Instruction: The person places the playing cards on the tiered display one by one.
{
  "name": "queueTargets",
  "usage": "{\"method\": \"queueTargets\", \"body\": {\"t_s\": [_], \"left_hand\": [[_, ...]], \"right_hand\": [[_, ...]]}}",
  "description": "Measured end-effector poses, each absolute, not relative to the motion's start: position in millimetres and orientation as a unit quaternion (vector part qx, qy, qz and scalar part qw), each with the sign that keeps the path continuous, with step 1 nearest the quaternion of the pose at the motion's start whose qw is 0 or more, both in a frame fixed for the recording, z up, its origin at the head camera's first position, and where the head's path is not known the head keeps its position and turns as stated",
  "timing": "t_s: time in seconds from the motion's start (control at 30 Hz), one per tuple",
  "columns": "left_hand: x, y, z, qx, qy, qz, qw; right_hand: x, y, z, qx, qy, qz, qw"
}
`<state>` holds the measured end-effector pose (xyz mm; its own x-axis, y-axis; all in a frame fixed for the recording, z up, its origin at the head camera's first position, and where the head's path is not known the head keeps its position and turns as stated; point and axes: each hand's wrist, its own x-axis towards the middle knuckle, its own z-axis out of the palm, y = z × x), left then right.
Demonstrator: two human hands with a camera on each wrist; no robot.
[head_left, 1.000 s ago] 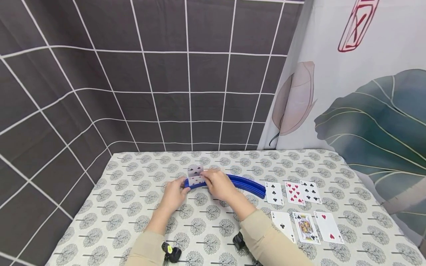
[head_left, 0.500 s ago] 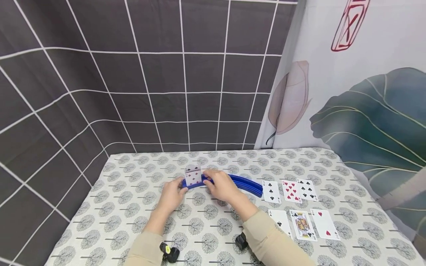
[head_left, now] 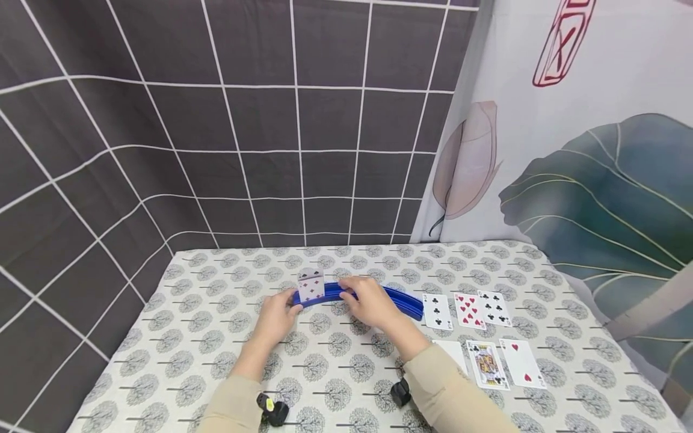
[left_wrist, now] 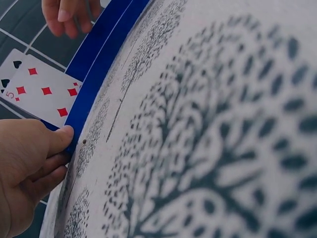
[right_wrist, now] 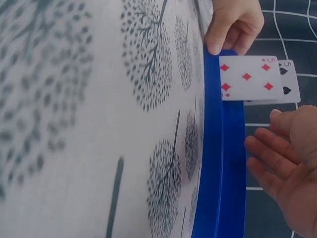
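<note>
A curved blue card holder [head_left: 403, 302] lies on the patterned cloth. Near its left end stand two playing cards: the five of diamonds [head_left: 311, 289] in front, and the five of spades [right_wrist: 289, 82] behind it, mostly covered and reaching higher. My left hand [head_left: 275, 317] pinches the holder's left end, with the thumb on its front face [left_wrist: 62, 139]. Just right of the cards, my right hand [head_left: 372, 302] hovers at the holder with its fingers loosely extended and nothing in them. A gap separates those fingers [right_wrist: 272, 153] from both cards in the right wrist view.
Face-up cards lie right of the holder in two rows, among them a three of clubs [head_left: 437, 312], a king of clubs [head_left: 488, 364] and a two of hearts [head_left: 522, 363]. My right sleeve [head_left: 455, 388] partly covers one card. A dark gridded curtain [head_left: 260, 120] hangs behind the table.
The five of diamonds has gone from leaning to standing upright in the holder. My right hand has let go of it and drawn away to the right. My left hand keeps its hold.
</note>
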<state>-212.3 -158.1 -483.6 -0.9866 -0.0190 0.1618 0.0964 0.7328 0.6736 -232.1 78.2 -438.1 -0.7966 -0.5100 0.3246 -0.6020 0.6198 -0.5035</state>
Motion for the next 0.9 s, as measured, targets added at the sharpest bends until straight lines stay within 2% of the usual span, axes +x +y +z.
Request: {"method": "queueTargets", "body": {"t_s": [0.37,0.7,0.9], "left_hand": [[-213,-158,-485,-0.016,-0.93,-0.361,0.069],[-211,-159,-482,-0.02,-0.931,-0.358,0.07],[-211,-159,-482,-0.018,-0.931,-0.359,0.069]], "right_hand": [[-230,104,-438,0.287,-0.904,0.308,0.078],[-230,126,-438,0.283,-0.904,0.299,0.117],[-230,139,-434,0.262,-0.911,0.301,0.105]]}}
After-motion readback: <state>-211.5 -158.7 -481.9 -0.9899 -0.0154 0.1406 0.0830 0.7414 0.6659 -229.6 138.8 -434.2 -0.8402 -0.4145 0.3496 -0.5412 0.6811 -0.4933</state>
